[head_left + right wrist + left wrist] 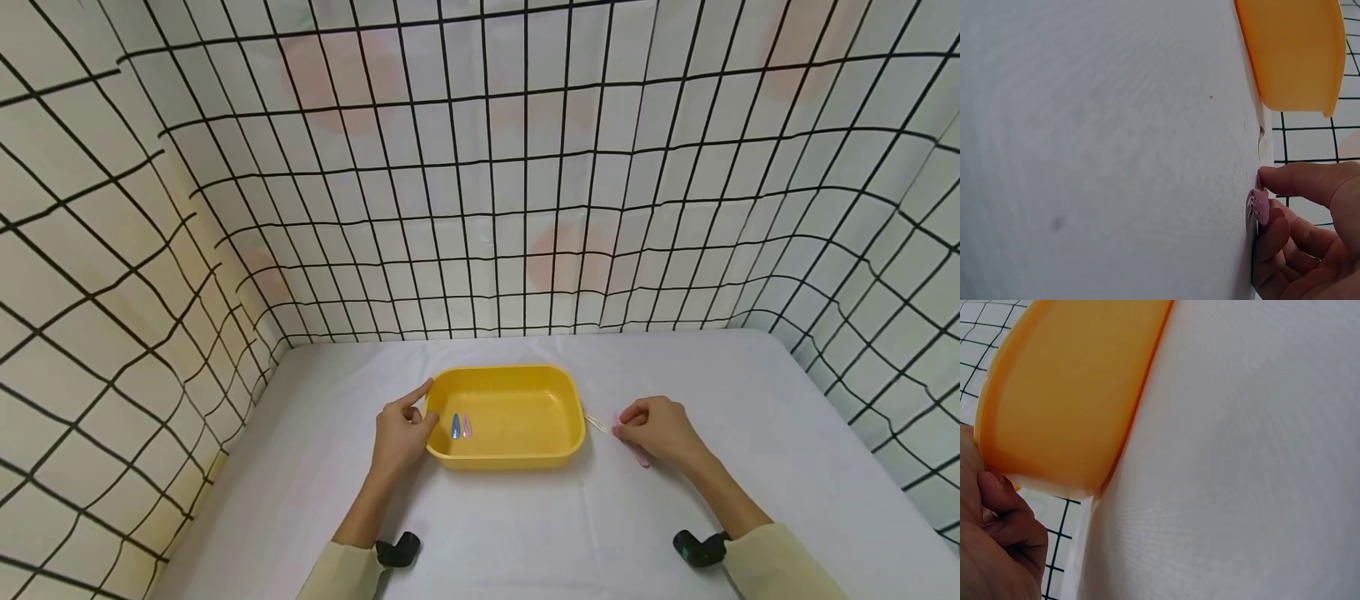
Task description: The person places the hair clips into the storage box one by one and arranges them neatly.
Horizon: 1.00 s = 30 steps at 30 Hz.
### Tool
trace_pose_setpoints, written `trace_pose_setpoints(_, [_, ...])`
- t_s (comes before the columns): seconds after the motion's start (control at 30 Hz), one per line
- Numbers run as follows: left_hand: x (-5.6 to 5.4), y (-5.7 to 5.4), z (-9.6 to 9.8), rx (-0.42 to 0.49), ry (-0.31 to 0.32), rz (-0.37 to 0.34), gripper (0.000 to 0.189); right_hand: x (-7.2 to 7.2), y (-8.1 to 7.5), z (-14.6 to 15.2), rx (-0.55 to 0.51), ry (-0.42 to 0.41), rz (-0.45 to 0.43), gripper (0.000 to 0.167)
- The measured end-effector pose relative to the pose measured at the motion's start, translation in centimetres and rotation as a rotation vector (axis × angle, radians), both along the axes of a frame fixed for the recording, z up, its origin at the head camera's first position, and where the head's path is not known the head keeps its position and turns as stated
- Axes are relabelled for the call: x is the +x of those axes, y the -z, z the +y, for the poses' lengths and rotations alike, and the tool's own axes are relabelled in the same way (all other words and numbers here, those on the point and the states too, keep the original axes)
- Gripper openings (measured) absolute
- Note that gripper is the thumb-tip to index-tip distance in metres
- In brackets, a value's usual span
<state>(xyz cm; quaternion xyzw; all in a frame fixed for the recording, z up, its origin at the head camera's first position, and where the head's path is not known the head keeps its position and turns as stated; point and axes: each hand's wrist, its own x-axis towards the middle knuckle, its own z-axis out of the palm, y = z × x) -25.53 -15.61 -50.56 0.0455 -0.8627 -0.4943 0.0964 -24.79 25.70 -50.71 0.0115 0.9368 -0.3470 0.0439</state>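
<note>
A yellow plastic tray [506, 461] stands on the white-covered table. My left hand [400, 433] grips its left end, the thumb at the rim and the index finger stretched along the corner. In the tray's left part lie a blue snap hair clip [455, 427] and a pink snap hair clip [467, 427], side by side. To the right of the tray, my right hand [660, 429] pinches a pink hair clip [1259, 207] with toothed edges, close over the cloth. Part of that clip is hidden by the fingers. A cream-white hair clip [596, 423] lies between the tray and this hand.
White cloth [517, 533] covers the table. Black wire grid panels [480, 200] with white sheeting behind rise at the back and both sides. Black wrist-worn devices [399, 550] sit at both cuffs.
</note>
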Motion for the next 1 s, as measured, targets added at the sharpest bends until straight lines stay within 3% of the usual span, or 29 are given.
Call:
trace_pose_setpoints(0.5, [0.1, 0.1, -0.2, -0.004, 0.0, -0.001, 0.055, -0.6, -0.1, 0.0, 0.002, -0.013, -0.025, 0.023])
trace_pose_setpoints(1.0, [0.1, -0.2, -0.1, 0.014, 0.015, -0.002, 0.055, -1.1, 0.2, 0.5, -0.168, 0.075, -0.076, 0.029])
